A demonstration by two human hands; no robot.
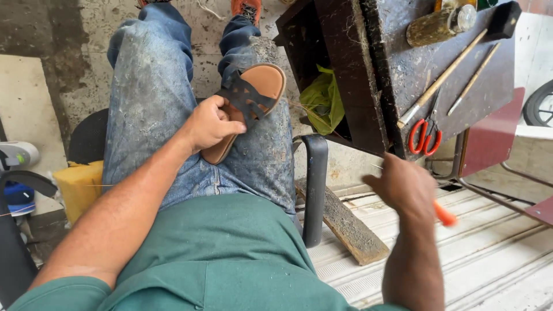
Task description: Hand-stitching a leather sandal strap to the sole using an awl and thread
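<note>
Green shirt fabric (219, 259), soft and lightly creased, fills the bottom centre of the frame, and above it stretch worn blue jeans (155, 103), the denim faded and caked with pale dust. Toward the middle of the frame the left hand (208, 125) closes around the heel end of a tan sandal (245, 109), pressing it against the thigh; the sandal has a smooth, oval leather-like footbed and dark crossed straps over its toe half, which points toward the upper centre. At the right of centre the right hand (403, 184) is curled shut on a tool with an orange handle (444, 217), whose rounded plastic end sticks out below the fist, while a thin metal tip shows on the other side. In the upper right stands a dark, scuffed wooden workbench (403, 75) with a rough, stained top. On it lie red-handled scissors (426, 133), two long slender wooden-handled tools (455, 72) and a grimy cylindrical container (438, 24). Beneath the bench a crumpled green plastic bag (324, 101) sits in a shadowed compartment. Below it, a rough weathered plank (345, 224) lies on the ridged pale floor, beside a black chair armrest (315, 184).
</note>
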